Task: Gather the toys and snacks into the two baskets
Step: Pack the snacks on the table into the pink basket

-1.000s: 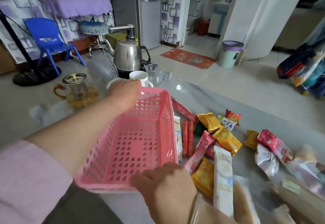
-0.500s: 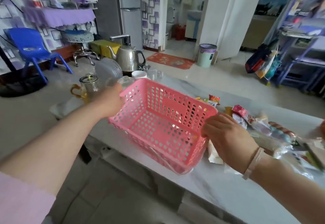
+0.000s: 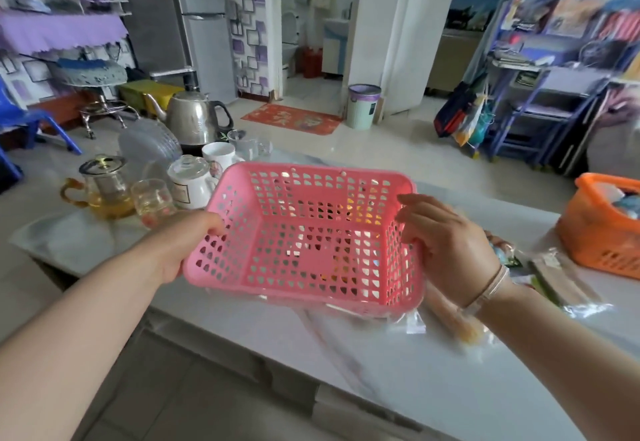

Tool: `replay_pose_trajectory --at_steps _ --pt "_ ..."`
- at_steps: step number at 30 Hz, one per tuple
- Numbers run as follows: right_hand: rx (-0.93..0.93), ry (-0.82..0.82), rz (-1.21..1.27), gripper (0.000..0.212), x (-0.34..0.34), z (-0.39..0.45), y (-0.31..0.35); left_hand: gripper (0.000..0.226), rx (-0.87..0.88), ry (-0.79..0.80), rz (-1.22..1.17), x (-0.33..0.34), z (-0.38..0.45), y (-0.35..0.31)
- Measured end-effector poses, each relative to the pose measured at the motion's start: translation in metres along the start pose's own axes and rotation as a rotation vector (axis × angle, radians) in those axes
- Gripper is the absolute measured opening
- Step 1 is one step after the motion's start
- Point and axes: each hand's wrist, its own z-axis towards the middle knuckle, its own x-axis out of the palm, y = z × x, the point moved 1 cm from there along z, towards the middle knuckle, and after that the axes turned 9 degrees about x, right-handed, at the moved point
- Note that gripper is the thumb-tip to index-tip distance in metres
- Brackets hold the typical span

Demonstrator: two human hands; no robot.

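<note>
One camera on my head looks forward and down, close over the table, with the room's far wall beyond.

Perforated pink basket, orange basket, red patterned mat, purple-squared wallpaper.

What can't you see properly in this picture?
- Orange basket: cut off by the right edge of the head view; its contents are blurred.
- Snack packets: partly hidden under the pink basket and right hand; labels unreadable.
- Left hand: fingers hidden behind the basket's wall.
- Shelf items: motion-blurred.
</note>
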Motion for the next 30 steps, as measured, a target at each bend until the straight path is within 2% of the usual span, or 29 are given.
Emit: replay_pose_trajectory --at_steps 4,6,9,11,13,15,18,22,25,28,30 --pt "-0.007 -0.057 -0.073 0.017 -0.01 -0.003 -0.023 0.026 -0.058 0.041 -0.092 0.019 -0.002 0.0" --pt "0.036 -0.054 -0.103 0.012 -0.013 -0.007 -0.038 0.026 -0.076 0.039 -0.097 0.032 -0.005 0.0" --pt "0.331 -0.073 -0.093 0.035 -0.017 -0.015 -0.063 0.023 -0.069 0.009 -0.098 0.049 -0.008 0.0" --pt "0.585 -0.071 -0.118 0.038 -0.016 -0.025 -0.083 0.023 -0.074 0.018 -0.103 0.058 -0.009 -0.001" --pt "0.768 0.085 -0.194 0.041 -0.008 -0.039 -0.104 0.027 -0.088 0.031 -0.097 0.065 -0.007 -0.002" --pt "0.867 0.337 -0.297 0.058 0.005 -0.056 -0.118 0.029 -0.101 0.048 -0.096 0.071 -0.005 -0.003" --pt "0.887 0.617 -0.41 0.08 0.029 -0.071 -0.13 0.026 -0.112 0.071 -0.088 0.077 -0.001 -0.004" --pt "0.937 0.876 -0.413 0.085 0.048 -0.071 -0.137 0.022 -0.105 0.089 -0.09 0.081 0.002 -0.008" --pt "0.963 0.902 -0.424 0.078 0.053 -0.07 -0.14 0.026 -0.101 0.11 -0.087 0.081 0.001 -0.008" --pt "0.968 0.806 -0.464 0.059 0.056 -0.073 -0.145 0.028 -0.107 0.116 -0.067 0.081 0.001 -0.007" --pt "0.988 0.755 -0.489 0.055 0.059 -0.076 -0.151 0.028 -0.106 0.119 -0.061 0.082 0.0 -0.007"
